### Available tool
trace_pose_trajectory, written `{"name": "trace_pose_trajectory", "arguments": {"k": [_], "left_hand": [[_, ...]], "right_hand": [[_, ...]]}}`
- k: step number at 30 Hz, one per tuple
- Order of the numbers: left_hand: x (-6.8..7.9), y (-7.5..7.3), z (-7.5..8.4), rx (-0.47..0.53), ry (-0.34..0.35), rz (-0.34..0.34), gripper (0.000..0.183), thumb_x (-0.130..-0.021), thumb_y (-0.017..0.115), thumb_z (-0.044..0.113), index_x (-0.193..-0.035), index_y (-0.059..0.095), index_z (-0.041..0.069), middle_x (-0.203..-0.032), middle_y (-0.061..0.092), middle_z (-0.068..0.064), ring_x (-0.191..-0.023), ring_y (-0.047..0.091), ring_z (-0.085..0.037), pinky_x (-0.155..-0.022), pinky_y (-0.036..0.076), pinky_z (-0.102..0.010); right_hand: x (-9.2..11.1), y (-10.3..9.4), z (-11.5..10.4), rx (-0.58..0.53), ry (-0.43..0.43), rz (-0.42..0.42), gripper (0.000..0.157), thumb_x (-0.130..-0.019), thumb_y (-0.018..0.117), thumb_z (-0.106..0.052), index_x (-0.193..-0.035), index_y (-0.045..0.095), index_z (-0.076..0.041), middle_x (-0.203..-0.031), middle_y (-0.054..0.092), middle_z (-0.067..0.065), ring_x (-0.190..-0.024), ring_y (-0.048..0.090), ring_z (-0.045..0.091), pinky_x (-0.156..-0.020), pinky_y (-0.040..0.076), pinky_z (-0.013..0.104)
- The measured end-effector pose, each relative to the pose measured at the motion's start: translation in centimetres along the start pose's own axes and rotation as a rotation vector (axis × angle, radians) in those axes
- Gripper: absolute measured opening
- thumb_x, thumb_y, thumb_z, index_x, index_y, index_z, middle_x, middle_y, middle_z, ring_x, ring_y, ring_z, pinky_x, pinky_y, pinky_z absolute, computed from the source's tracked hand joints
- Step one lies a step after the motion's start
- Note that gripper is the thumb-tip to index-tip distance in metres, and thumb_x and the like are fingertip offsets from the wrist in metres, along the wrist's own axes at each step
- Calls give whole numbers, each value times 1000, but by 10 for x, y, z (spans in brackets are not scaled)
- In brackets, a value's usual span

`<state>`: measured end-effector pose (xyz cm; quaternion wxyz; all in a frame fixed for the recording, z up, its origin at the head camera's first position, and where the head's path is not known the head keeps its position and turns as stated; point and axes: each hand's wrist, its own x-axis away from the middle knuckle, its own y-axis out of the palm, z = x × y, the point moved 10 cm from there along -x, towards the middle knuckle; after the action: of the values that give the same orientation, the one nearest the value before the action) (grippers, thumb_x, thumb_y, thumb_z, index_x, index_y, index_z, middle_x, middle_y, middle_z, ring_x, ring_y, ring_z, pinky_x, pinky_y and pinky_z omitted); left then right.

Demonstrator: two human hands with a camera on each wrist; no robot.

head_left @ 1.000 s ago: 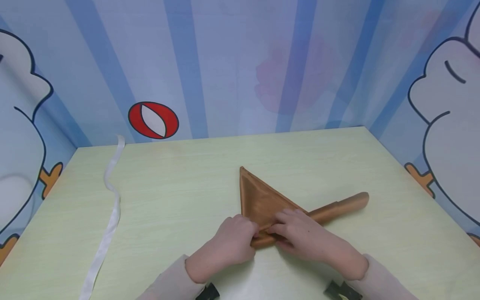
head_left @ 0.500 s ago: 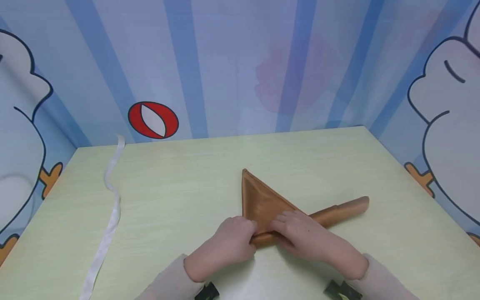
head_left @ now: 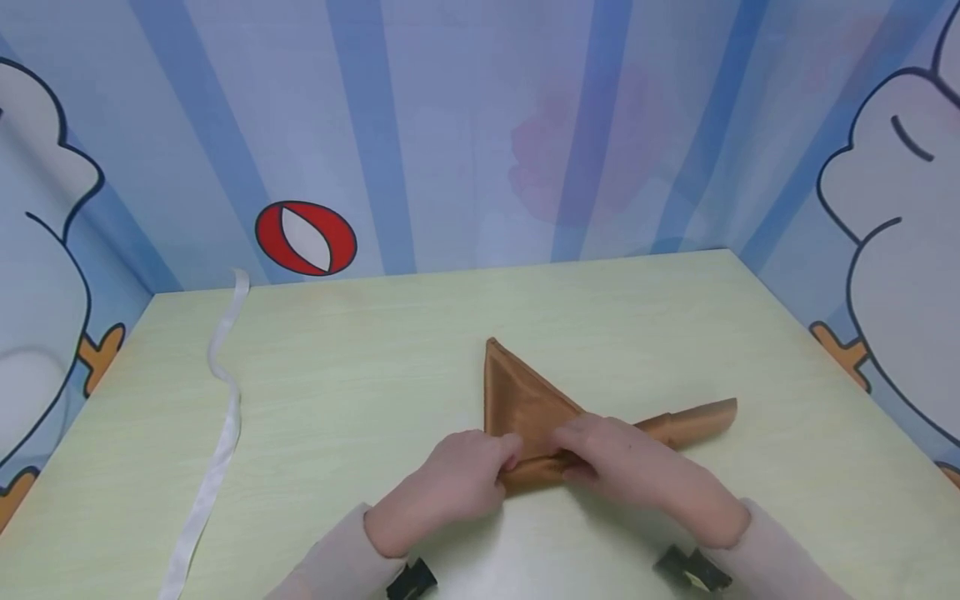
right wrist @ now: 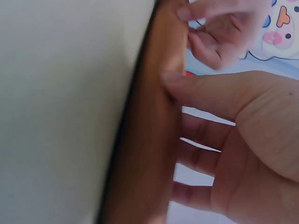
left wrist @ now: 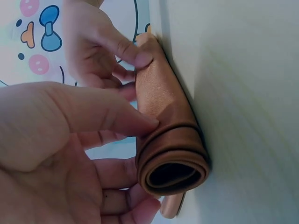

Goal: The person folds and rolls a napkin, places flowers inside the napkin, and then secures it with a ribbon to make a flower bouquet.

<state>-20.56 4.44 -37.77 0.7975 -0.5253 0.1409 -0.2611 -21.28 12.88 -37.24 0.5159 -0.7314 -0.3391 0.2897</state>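
Brown cloth on the table, its near edge rolled
From my remote seat I see the left hand pinching the roll's end, thumb against fingers; the right hand grips the roll farther along; the cloth's flat corner points away; a white ribbon lies well apart, to the left.

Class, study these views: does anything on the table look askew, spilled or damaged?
Mildly askew: the white ribbon lies wavy, not straight, along the left side of the table, its far tip overlapping the backdrop. The partly rolled brown sheet shows no clear damage; no spill is visible.
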Motion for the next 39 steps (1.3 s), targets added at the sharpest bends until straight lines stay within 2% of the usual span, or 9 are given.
{"name": "trace_pose_trajectory", "arguments": {"k": [6, 11, 16, 20, 23, 27, 30, 34, 39], "left_hand": [[1, 0, -4, 15, -26, -39, 28, -71, 60, -9, -76, 46, 15, -61, 39, 6, -57, 36, -10, -51, 30, -23], [0, 3, -7, 23, -51, -63, 25, -72, 59, -8, -79, 50, 15, -64, 45, 5, -58, 39, -10, -53, 34, -24], [-1, 4, -11, 4, -68, -59, 21, -73, 59, -5, -83, 56, 13, -68, 52, 4, -60, 44, -10, -56, 39, -25], [-1, 2, -11, -9, -67, -44, 19, -74, 59, -5, -85, 59, 11, -70, 57, 3, -61, 47, -11, -57, 41, -26], [0, 1, -10, -17, -64, -29, 19, -74, 59, -5, -86, 60, 10, -73, 60, 0, -63, 50, -12, -57, 42, -27], [0, 0, -10, -56, -70, -9, 17, -73, 61, -1, -86, 63, 10, -78, 63, -1, -69, 56, -16, -60, 45, -30], [0, 0, -11, -103, -90, -8, 16, -74, 66, 6, -89, 66, 11, -81, 60, 0, -73, 54, -17, -61, 42, -30], [0, 2, -12, -152, -117, -19, 19, -74, 71, 14, -93, 69, 10, -82, 49, 1, -73, 43, -15, -60, 35, -28], [-1, 5, -10, -220, -120, -19, 21, -74, 75, 18, -93, 69, 9, -81, 47, 1, -72, 39, -15, -59, 32, -26]], "right_hand": [[7, -12, 11, 36, 27, -31, 24, -81, 69, 3, -95, 64, -16, -84, 60, -8, -79, 56, 8, -73, 50, 30], [8, -15, 17, 40, 44, -42, 23, -85, 65, 4, -97, 67, -16, -88, 65, -8, -82, 61, 10, -76, 51, 33], [7, -14, 18, 59, 44, -36, 20, -86, 64, 3, -94, 67, -16, -86, 66, -8, -80, 61, 8, -73, 51, 32], [6, -13, 19, 77, 56, -27, 18, -87, 64, 2, -89, 62, -16, -82, 63, -8, -74, 58, 7, -68, 50, 29], [5, -12, 20, 84, 62, -19, 20, -87, 64, 2, -85, 56, -16, -78, 61, -8, -70, 55, 6, -64, 48, 28], [5, -11, 21, 88, 60, -6, 21, -85, 66, 3, -85, 57, -16, -78, 61, -7, -71, 57, 7, -64, 48, 28], [4, -11, 22, 90, 60, -5, 20, -83, 66, 4, -85, 60, -15, -80, 63, -5, -74, 60, 10, -66, 50, 29], [4, -9, 23, 81, 70, -15, 17, -84, 65, 3, -86, 65, -14, -82, 64, -5, -77, 61, 11, -69, 51, 30], [5, -7, 24, 88, 88, -40, 15, -81, 69, -3, -94, 70, -11, -87, 65, -4, -82, 61, 15, -73, 51, 33]]}}
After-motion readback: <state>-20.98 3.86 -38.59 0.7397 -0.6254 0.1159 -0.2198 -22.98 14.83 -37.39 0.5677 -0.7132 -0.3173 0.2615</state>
